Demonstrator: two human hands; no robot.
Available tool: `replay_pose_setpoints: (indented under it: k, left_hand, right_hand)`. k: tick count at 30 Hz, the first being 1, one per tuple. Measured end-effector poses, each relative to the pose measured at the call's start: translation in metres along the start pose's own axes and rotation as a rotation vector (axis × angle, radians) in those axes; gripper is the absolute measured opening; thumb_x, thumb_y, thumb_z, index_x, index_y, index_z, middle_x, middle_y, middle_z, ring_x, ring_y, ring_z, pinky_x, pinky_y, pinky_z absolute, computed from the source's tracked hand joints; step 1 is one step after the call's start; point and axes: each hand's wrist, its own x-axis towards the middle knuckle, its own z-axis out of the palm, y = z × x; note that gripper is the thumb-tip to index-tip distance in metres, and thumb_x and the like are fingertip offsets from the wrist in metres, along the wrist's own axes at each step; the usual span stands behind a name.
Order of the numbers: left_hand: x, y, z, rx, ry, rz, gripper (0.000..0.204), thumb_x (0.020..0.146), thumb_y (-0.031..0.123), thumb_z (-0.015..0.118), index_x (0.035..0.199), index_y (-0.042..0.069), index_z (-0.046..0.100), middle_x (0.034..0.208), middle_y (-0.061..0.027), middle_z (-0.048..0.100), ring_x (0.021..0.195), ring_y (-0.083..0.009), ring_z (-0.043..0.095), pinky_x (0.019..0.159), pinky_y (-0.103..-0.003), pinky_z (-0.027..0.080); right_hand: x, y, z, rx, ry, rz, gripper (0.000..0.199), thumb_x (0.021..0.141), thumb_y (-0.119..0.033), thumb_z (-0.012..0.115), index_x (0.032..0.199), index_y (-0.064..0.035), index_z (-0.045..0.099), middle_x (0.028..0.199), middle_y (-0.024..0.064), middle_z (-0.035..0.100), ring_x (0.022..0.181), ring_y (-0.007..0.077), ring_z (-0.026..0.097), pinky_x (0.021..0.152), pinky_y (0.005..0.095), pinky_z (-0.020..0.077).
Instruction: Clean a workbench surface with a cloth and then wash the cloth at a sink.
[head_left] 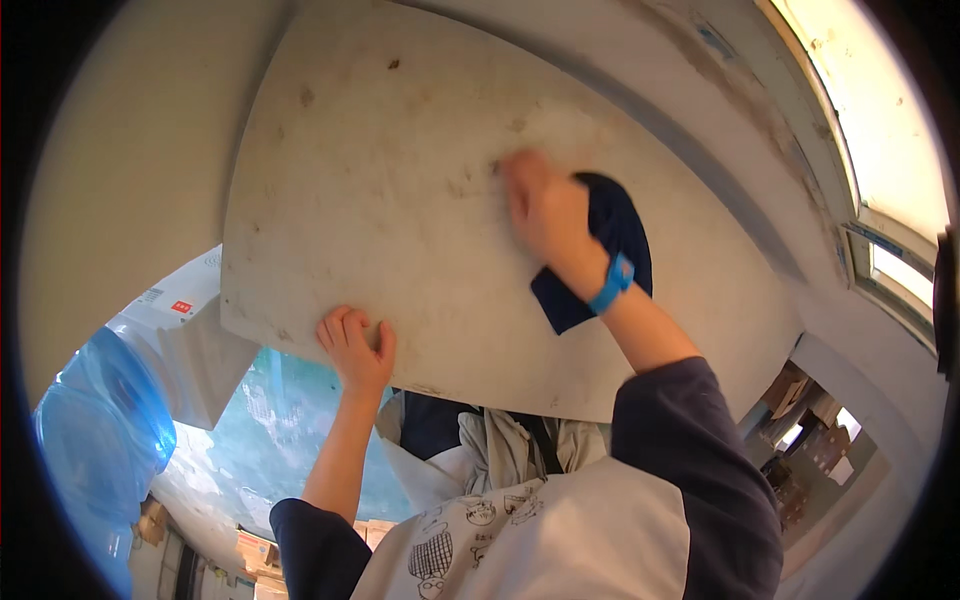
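Observation:
My right hand (545, 208), with a blue band (612, 284) on its wrist, is over the worn, stained pale tabletop (420, 220). Motion smears its curled fingers, so I cannot tell whether they hold anything. Under and beside that wrist lies a dark navy cloth item (628, 235), rounded at the far end and with a squared flap nearer me; its kind is unclear. At the table's near edge, on the left, my left hand (355, 345) rests with its fingers apart and nothing in them.
Large clear-blue plastic bottles (105, 400) and a white box (190, 300) stand left of the table. A wall borders the table's far right side, below a bright window (880, 110). Cardboard boxes (830, 445) show through an opening at the lower right. Pale and dark cloth (500, 440) hangs below the near edge.

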Motion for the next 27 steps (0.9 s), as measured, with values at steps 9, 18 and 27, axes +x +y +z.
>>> replay_pose_setpoints:
  k: [9, 18, 27]
  left_hand:
    - [0.003, 0.001, 0.001, 0.018, 0.011, 0.005, 0.024, 0.076, 0.018, 0.066, 0.089, 0.006, 0.049, 0.097, -0.0132, 0.048, 0.092, -0.0341, 0.045, 0.081, -0.045, 0.035]
    - [0.004, 0.003, -0.002, 0.012, 0.008, -0.022, 0.025, 0.075, 0.018, 0.066, 0.088, 0.006, 0.049, 0.097, -0.0128, 0.049, 0.092, -0.0339, 0.045, 0.081, -0.045, 0.035]
    - [0.0, 0.002, -0.001, 0.001, 0.006, -0.017, 0.024, 0.076, 0.019, 0.066, 0.088, 0.007, 0.049, 0.098, -0.013, 0.049, 0.093, -0.0345, 0.045, 0.081, -0.044, 0.035]
  right_hand:
    - [0.008, 0.001, 0.006, 0.079, 0.024, 0.015, 0.008, 0.084, -0.007, 0.061, 0.089, -0.0049, 0.067, 0.092, 0.0163, 0.065, 0.073, 0.037, 0.063, 0.061, 0.0405, 0.0503]
    - [0.01, -0.013, 0.008, 0.074, 0.005, 0.081, 0.006, 0.084, -0.006, 0.061, 0.089, -0.005, 0.064, 0.091, 0.0141, 0.064, 0.074, 0.0336, 0.063, 0.062, 0.0364, 0.0501]
    - [0.016, -0.001, -0.001, 0.063, -0.027, 0.06, 0.005, 0.085, -0.006, 0.06, 0.088, -0.0048, 0.063, 0.088, 0.0145, 0.064, 0.075, 0.0359, 0.062, 0.061, 0.0373, 0.0497]
